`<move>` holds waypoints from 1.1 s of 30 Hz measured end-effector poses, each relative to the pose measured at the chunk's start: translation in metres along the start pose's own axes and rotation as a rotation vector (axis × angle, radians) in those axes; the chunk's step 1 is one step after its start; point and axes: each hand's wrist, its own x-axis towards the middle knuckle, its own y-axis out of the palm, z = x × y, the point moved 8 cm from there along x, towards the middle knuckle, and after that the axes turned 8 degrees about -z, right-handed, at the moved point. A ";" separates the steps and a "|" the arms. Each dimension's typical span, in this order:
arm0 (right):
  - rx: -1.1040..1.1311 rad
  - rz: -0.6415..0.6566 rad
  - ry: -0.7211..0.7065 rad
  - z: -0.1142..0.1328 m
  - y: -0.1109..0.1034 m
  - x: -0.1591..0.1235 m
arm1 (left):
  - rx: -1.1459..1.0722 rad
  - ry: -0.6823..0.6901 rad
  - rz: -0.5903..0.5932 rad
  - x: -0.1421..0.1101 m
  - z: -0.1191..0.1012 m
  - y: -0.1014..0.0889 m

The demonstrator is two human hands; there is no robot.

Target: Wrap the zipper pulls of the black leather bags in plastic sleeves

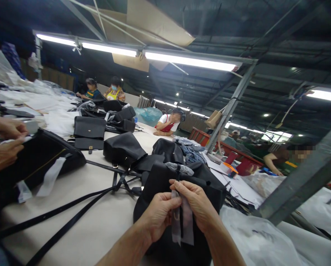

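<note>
The person's left hand (159, 216) and right hand (195, 197) are closed, pinching a translucent white wrapping strip (187, 227) around a strap of a black leather bag (162, 195), which lies at the near edge of the cream bench (79, 225). Other black bags (89, 127) lie farther along, and a co-worker's hands (4, 146) hold another black bag (34, 168) at left.

**Pale Strip Pinched at a Black Bag**

Our left hand (159, 216) and right hand (197, 199) pinch a pale translucent strip (186, 225) against a black leather handbag (209, 192) at lower centre; its long straps (57, 221) trail left across the cream table (84, 236), toward more black bags (123, 149).
</note>
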 end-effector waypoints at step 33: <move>0.131 -0.353 -0.130 -0.065 -0.032 -0.065 | 0.059 0.066 -0.120 -0.001 -0.011 0.004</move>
